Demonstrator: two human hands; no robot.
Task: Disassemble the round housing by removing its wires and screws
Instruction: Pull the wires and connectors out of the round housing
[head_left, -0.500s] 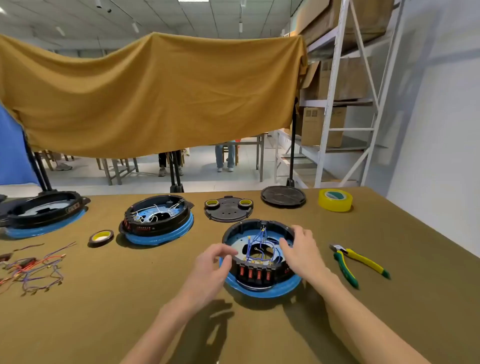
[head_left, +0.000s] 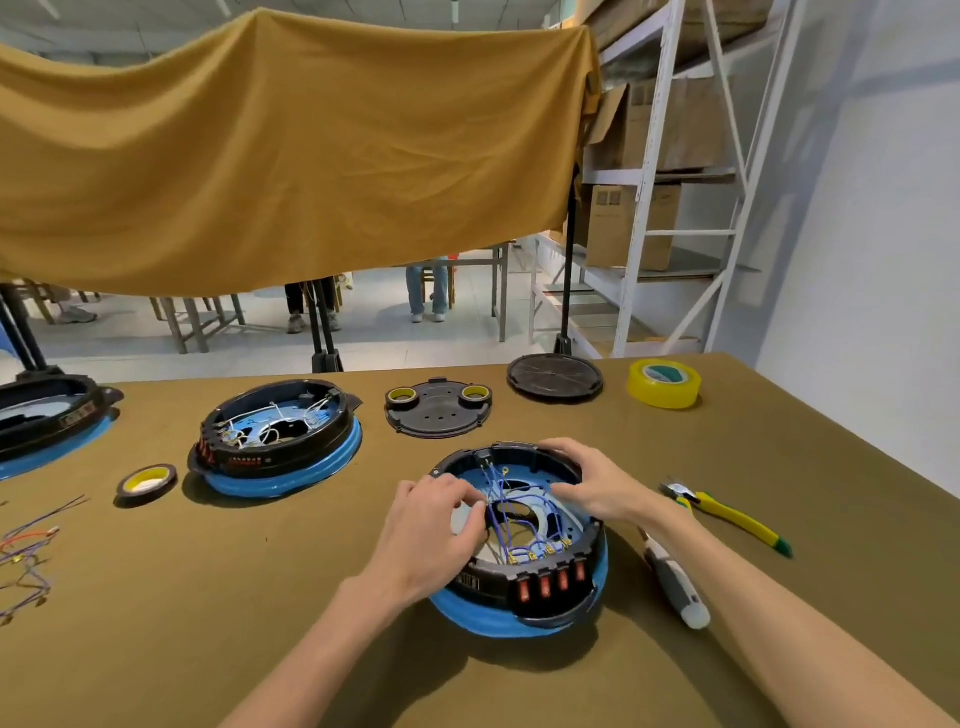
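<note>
**Wires still in, stripping barely begun**

Your round housing sits on the near middle of the table, black ring on a blue base, open side up. The blue wires still loop across its inside and run to the terminals along the near wall, so as far as I can judge almost all of the wire removal is left. No screws are visible from here, so I cannot tell whether any are out.

Your left hand reaches in over the left rim with its fingers curled at the wire bundle; it looks as though you are pinching a wire, though the contact itself is too small to confirm. Your right hand lies over the far right rim, fingers curved around it, steadying the housing.

A screwdriver lies just right of the housing, and yellow-handled pliers a little farther right; both are untouched.

The table is covered in an olive-brown cloth. To the left stand a second housing with pale wires and part of a third at the edge; loose pulled wires lie at the far left. A black cover plate, a round black lid and rolls of tape sit along the far side. Beyond hang a mustard cloth and white shelving with cartons.
</note>
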